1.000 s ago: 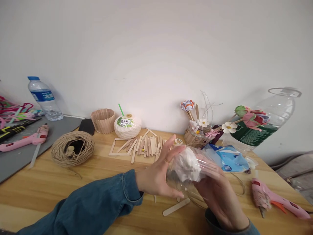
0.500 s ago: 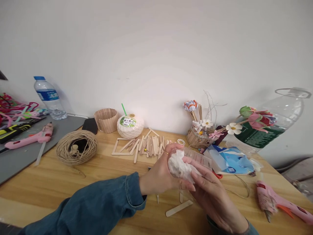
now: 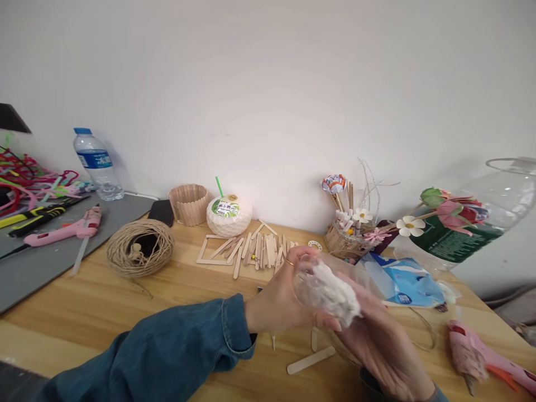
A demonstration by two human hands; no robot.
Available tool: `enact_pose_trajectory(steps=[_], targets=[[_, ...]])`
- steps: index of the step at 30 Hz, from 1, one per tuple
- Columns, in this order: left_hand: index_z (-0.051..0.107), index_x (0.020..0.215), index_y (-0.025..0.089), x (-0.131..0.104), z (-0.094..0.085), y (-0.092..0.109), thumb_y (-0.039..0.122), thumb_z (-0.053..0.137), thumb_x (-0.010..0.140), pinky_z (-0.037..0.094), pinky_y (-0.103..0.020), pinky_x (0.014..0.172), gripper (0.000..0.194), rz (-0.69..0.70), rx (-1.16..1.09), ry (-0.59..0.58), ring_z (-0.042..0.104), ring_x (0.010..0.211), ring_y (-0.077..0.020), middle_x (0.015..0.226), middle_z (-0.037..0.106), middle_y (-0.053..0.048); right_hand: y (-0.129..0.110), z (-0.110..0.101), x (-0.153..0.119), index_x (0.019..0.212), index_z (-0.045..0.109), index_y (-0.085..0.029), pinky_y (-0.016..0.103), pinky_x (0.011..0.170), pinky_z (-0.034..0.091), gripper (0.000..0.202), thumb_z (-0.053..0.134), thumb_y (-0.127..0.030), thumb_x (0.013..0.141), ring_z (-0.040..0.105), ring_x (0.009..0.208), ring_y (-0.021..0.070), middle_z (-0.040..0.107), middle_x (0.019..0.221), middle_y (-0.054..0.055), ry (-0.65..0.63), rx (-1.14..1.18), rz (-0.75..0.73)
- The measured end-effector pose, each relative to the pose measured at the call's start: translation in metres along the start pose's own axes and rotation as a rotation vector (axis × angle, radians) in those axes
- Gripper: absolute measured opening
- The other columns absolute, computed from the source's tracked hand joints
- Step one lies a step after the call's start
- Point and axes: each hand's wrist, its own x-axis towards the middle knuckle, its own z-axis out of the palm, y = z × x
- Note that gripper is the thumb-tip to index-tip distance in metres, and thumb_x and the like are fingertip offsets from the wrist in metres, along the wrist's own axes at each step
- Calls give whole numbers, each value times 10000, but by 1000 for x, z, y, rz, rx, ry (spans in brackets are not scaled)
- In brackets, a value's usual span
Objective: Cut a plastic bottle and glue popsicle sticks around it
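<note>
My left hand point(image 3: 288, 296) is wrapped round a clear plastic container point(image 3: 304, 282), its round rim facing me; a ring shows on one finger. Crumpled white tissue point(image 3: 337, 296) sits at the container's mouth, partly sticking out. My right hand point(image 3: 377, 335) holds the tissue from the right, its fingers blurred and partly hidden behind it. Below the hands, a wooden craft stick point(image 3: 311, 360) lies on the wooden table point(image 3: 201, 298).
Twine coil point(image 3: 140, 248), stick cup point(image 3: 188, 205), white coconut point(image 3: 229, 216) and loose sticks point(image 3: 266, 251) stand behind. Pink glue guns lie left point(image 3: 62, 231) and right point(image 3: 469, 349). Flowers point(image 3: 410, 225), a blue packet point(image 3: 412, 282) and a large bottle point(image 3: 444, 240) are at right.
The tissue has moved right and down, partly out of the container, along with my right hand. More of the clear container shows. The whole view has shifted slightly left.
</note>
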Motion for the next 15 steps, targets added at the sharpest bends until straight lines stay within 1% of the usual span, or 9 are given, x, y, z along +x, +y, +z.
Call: enact_pose_trajectory(steps=[2, 4, 6, 8, 10, 11, 13, 15], targets=[[295, 1184, 263, 2, -4, 0, 335, 874, 433, 413, -424, 920, 951, 11, 9, 57, 460, 1111, -259, 1178, 422, -85, -5, -7, 1, 912, 711, -242, 276, 670, 524, 273, 700, -400, 690, 632, 780, 184, 699, 950, 55, 69, -54, -80], [237, 1250, 261, 4, -8, 2, 329, 865, 465, 385, -445, 973, 1007, 29, 4, 83, 390, 1216, -291, 1266, 378, -121, -9, -15, 1, 948, 696, -250, 258, 673, 523, 254, 651, -389, 739, 624, 853, 187, 681, 1021, 48, 188, -110, -193], [222, 1280, 255, 5, -10, 3, 322, 862, 474, 362, -446, 1009, 1031, 60, 6, 84, 342, 1268, -303, 1326, 336, -138, -10, -23, 2, 975, 686, -260, 247, 681, 523, 267, 644, -388, 744, 621, 898, 195, 674, 1054, 42, 296, -166, -282], [247, 1291, 249, 5, -11, 2, 322, 859, 481, 340, -450, 1032, 1019, 103, 40, 66, 354, 1264, -306, 1337, 339, -136, -7, -29, 2, 960, 690, -266, 243, 650, 526, 280, 662, -415, 725, 636, 854, 198, 692, 999, 40, 339, -270, -321], [261, 1311, 249, 5, -12, -1, 330, 861, 472, 322, -466, 1045, 1034, 146, 94, 59, 376, 1246, -315, 1337, 351, -132, -3, -32, 3, 912, 707, -265, 251, 623, 530, 274, 673, -446, 709, 648, 804, 202, 709, 937, 44, 328, -445, -357], [261, 1323, 252, 5, -13, -3, 339, 866, 453, 312, -477, 1050, 1063, 164, 124, 58, 375, 1244, -324, 1343, 347, -133, -1, -32, 4, 884, 717, -262, 264, 637, 536, 269, 669, -461, 710, 651, 815, 212, 712, 937, 49, 308, -541, -379], [263, 1344, 269, 5, -14, -8, 365, 875, 407, 293, -498, 1059, 1123, 187, 185, 57, 349, 1256, -344, 1365, 326, -128, 1, -30, 4, 849, 735, -261, 320, 744, 540, 270, 643, -484, 730, 647, 908, 242, 709, 999, 62, 231, -713, -410], [279, 1351, 292, 5, -15, -12, 386, 874, 390, 273, -510, 1066, 1135, 202, 245, 29, 328, 1265, -356, 1380, 314, -118, 0, -27, 4, 869, 743, -270, 391, 875, 496, 289, 609, -500, 757, 613, 1028, 274, 686, 1086, 71, 100, -829, -395]])
